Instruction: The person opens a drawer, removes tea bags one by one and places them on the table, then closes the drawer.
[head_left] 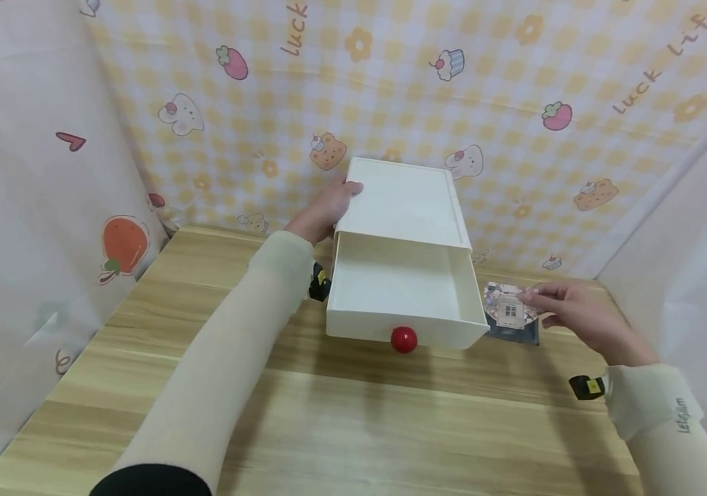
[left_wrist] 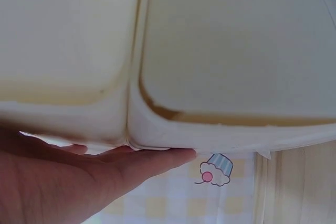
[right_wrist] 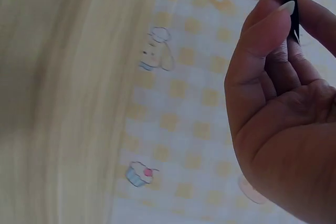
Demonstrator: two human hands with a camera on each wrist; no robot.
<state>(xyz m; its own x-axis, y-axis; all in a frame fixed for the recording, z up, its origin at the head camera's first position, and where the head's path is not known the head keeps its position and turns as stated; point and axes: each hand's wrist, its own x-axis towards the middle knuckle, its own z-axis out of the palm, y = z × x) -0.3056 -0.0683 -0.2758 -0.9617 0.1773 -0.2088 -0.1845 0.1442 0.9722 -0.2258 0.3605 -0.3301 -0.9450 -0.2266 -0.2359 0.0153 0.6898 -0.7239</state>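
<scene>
Packet (head_left: pixel 510 311) is beside drawer sidewall (head_left: pixel 467 289), checked cloth (head_left: pixel 384 89) behind.

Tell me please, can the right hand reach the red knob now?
Probably yes: the red knob sticks out with nothing blocking it, though the right hand pinches a packet.

A hand could have dipped straight down into the drawer's front (head_left: pixel 353 324), but the box (head_left: pixel 403 200) roofed its rear. Bare counter (head_left: pixel 353 427) stretched before the red knob (head_left: pixel 404 339); I saw the packet (head_left: pixel 510 311) and right hand (head_left: pixel 582 317) crowding one side, the left hand (head_left: pixel 326 210) blocking the other, and patterned cloth (head_left: pixel 390 103) behind.
</scene>
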